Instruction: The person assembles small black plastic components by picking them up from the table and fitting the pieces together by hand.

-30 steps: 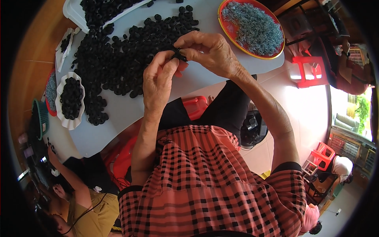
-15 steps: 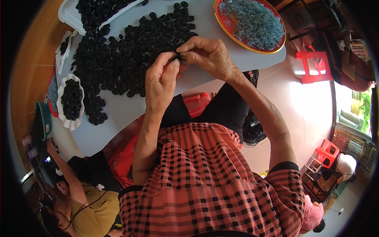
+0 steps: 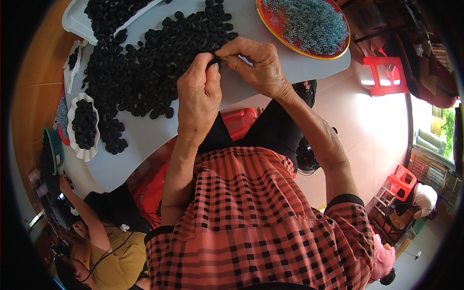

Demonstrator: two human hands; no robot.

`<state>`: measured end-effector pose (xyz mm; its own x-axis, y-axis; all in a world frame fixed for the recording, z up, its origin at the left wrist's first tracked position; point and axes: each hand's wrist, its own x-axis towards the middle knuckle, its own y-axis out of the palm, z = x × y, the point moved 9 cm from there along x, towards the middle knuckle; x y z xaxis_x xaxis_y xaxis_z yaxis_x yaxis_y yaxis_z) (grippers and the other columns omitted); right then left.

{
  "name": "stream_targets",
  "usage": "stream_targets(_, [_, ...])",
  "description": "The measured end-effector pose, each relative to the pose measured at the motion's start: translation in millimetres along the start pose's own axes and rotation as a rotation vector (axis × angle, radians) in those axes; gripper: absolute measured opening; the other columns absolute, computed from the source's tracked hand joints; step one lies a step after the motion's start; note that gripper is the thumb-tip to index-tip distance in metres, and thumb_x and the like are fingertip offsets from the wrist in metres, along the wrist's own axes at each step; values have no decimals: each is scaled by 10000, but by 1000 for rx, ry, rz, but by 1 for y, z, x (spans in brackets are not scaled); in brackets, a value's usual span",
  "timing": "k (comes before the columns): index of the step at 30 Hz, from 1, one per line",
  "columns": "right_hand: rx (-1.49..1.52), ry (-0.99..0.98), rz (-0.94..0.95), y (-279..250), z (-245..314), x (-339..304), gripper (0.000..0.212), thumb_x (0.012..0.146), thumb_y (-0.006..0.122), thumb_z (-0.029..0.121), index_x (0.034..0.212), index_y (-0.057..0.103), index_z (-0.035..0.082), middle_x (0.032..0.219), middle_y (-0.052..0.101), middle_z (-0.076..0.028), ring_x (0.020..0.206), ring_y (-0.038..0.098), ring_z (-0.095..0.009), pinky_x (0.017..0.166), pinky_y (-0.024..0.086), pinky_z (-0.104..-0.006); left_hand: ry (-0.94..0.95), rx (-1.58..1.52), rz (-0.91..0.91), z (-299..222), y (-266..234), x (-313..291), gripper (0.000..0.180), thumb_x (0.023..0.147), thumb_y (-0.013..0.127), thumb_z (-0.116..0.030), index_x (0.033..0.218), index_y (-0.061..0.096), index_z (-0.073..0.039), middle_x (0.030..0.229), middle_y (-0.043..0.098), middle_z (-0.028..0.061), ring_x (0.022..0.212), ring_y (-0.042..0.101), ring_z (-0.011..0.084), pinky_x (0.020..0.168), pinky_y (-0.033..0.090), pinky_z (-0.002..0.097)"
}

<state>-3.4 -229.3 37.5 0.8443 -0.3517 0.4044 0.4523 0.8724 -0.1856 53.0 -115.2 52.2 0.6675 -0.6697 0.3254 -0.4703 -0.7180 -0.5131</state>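
Observation:
Over the near edge of the black pile, my two hands meet. A small black plastic part (image 3: 213, 61) sits pinched between the thumb and forefinger of my left hand (image 3: 198, 96). My right hand (image 3: 261, 67) pinches with thumb and forefinger right at that part; what is between those fingertips is too small to make out. Under and beyond my hands spreads a heap of small black ridged round parts (image 3: 145, 72) on the light grey table (image 3: 140, 140). At the far right lies a red plate with a yellow rim (image 3: 270, 30), piled with small metal springs (image 3: 309, 24).
A white fluted dish (image 3: 91, 153) of black parts and a green basket (image 3: 59, 154) are on the left. A white tray (image 3: 72, 24) lies far left. A co-worker (image 3: 116, 256) sits at lower left. Red stools (image 3: 386, 75) stand on the floor at right.
Both hands have moved slightly away from me, still fingertip to fingertip at the small black part. The whole view has shifted a little.

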Motion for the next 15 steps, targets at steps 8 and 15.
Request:
stream_targets(8, [-5,56,18,1,-3,0,137,815,651,-25,949,674,-10,834,675,-86,786,664,-149,726,533,-271,-221,-316,99,19,9,2,127,928,528,-101,981,585,-1,724,609,62,618,536,117,580,450,270])
stream_targets(15, [-54,-18,-33,-3,0,0,155,811,656,-7,963,681,8,825,672,-87,729,644,-154,675,520,-282,-143,-173,73,13,7,8,142,933,508,-100,983,580,11,744,629,92,646,591,152,627,488,294])
